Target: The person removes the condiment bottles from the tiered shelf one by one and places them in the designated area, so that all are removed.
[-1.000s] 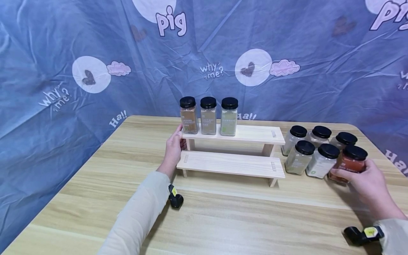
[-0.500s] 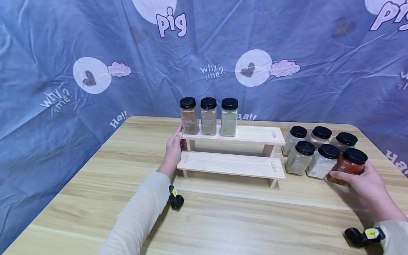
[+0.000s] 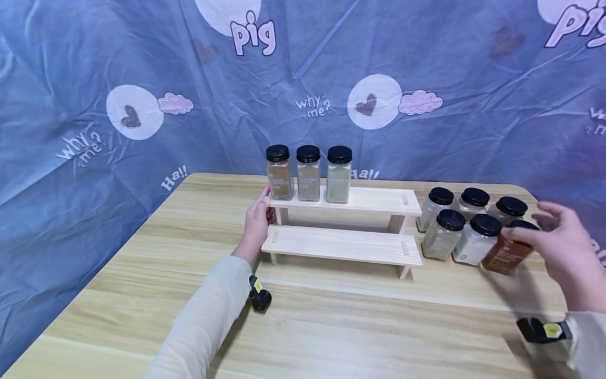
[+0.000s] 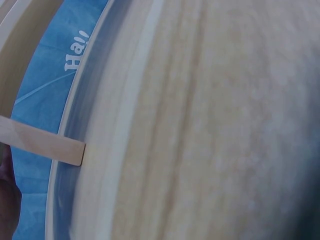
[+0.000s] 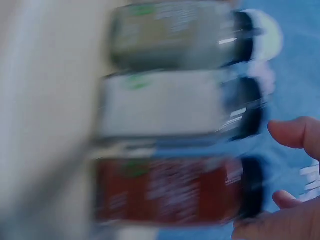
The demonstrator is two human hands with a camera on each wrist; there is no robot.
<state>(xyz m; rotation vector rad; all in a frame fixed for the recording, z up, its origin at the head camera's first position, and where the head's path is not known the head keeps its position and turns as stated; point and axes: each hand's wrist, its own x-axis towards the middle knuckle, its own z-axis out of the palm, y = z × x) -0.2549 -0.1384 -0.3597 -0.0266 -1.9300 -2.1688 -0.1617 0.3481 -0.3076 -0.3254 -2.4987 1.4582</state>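
A two-tier wooden spice rack [image 3: 341,245] stands mid-table in the head view. My left hand [image 3: 256,223] grips the left end of its upper shelf, some fingers hidden behind the wood. In the left wrist view a rack leg [image 4: 45,144] shows, with a bit of the hand [image 4: 9,205] at the edge. At the right, my right hand [image 3: 563,242] is at the black lid of a red spice jar [image 3: 507,255], thumb over the lid and fingers spread. Blurred in the right wrist view, the red jar [image 5: 175,190] stands beside the hand's fingers [image 5: 285,225].
On the upper shelf stand a brown spice jar [image 3: 280,181], a beige one [image 3: 309,181] and a pale green one [image 3: 339,184]. Several more jars, including a white one [image 3: 473,245], cluster right of the rack. A blue printed cloth [image 3: 284,79] hangs behind the table [image 3: 303,326].
My right hand has let go of the red jar's side and risen to its lid, fingers loosened. The red jar's front is now more exposed. The left hand has stayed on the rack.
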